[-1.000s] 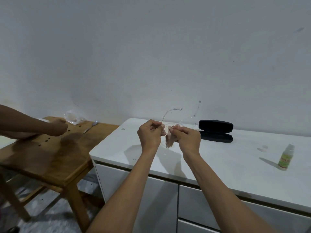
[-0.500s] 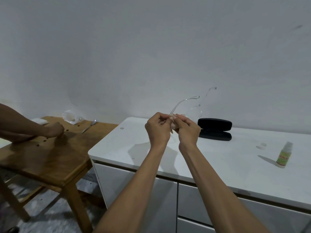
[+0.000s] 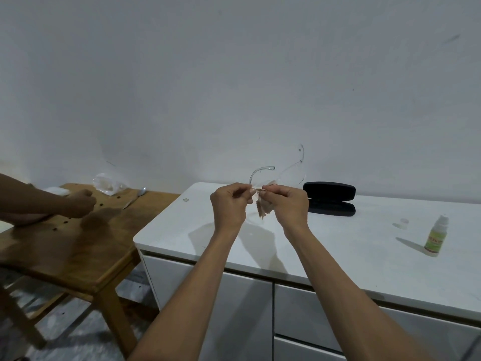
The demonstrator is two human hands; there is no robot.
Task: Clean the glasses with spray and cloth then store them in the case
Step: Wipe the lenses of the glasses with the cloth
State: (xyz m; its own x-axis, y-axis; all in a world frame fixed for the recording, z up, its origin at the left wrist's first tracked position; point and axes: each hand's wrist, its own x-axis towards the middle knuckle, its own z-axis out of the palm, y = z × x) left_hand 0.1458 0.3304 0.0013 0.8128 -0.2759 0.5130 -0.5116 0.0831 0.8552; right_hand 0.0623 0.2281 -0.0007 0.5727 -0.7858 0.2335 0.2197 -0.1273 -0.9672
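I am midway, I judge: my left hand [image 3: 229,207] pinches the clear glasses [image 3: 282,175] by the frame, and my right hand [image 3: 287,204] pinches the small cloth [image 3: 263,209] against a lens, both raised above the white cabinet top [image 3: 338,246]. Wiping is under way, storing is left; the black case [image 3: 329,198] lies open at two o'clock and the spray bottle [image 3: 436,236] stands at three o'clock, well apart. The front edge lies below my wrists, with bare top between hands and case.

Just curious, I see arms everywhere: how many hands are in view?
3: the left hand and right hand hold clear glasses over the white cabinet; another person's hand rests on the wooden table.
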